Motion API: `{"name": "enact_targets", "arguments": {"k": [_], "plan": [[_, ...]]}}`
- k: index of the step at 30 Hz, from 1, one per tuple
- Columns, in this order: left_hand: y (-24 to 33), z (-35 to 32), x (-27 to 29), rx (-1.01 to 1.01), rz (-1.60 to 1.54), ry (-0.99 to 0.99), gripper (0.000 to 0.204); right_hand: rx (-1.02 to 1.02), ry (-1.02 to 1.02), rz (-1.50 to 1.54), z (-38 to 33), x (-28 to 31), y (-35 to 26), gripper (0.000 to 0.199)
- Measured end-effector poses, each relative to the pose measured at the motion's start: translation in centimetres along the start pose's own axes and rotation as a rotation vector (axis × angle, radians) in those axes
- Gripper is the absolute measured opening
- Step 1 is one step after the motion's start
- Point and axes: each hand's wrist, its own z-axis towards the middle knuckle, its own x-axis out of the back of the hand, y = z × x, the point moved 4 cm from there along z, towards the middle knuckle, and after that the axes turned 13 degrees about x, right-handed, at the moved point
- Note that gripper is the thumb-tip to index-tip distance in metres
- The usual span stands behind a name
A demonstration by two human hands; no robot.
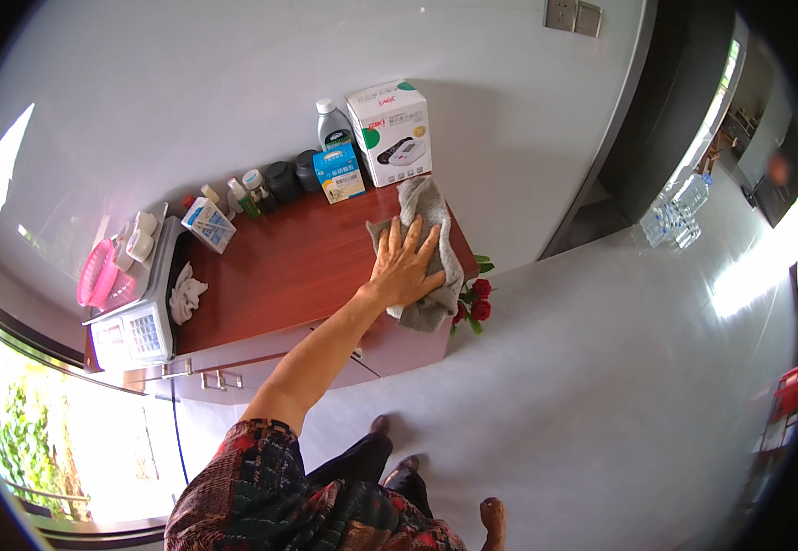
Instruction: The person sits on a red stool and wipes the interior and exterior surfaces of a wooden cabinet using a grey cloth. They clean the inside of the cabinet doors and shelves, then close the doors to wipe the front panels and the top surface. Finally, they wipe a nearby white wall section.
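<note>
A person's left hand [405, 266] presses flat on a grey cloth [424, 250] at the right end of a reddish-brown wooden cabinet top [279, 275], fingers spread wide and pointing up toward the white wall [187, 83], palm down rather than gripping. The cloth lies directly under the palm and runs beyond it both ways: its long axis goes from the far edge by the wall, just below a white box [390, 130], down to the near front edge of the cabinet, where its end droops over the corner. The forearm reaches in from the lower left, so the bare stretch of wood lies to the hand's left. The right hand [492, 516] hangs low near the bottom edge, well apart from the cloth, its fingers too small to read. Along the wall stand a small blue box [338, 173], a grey bottle [333, 124] and dark jars [281, 180]; a crumpled white rag [185, 294] lies at the far left end beside a white appliance [132, 331]. Red flowers [478, 298] show just past the cabinet's right corner.
</note>
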Motion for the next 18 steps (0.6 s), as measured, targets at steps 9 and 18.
{"name": "enact_targets", "arguments": {"k": [9,18], "plan": [[1.3,7.7,-1.7,0.025,-0.014,-0.109,0.065,-0.110,0.014,0.093,6.2,4.9,1.3,0.025],[2.1,10.7,-2.8,0.143,0.012,-0.141,0.044,-0.155,0.039,0.162,8.8,11.5,4.3,0.025]]}}
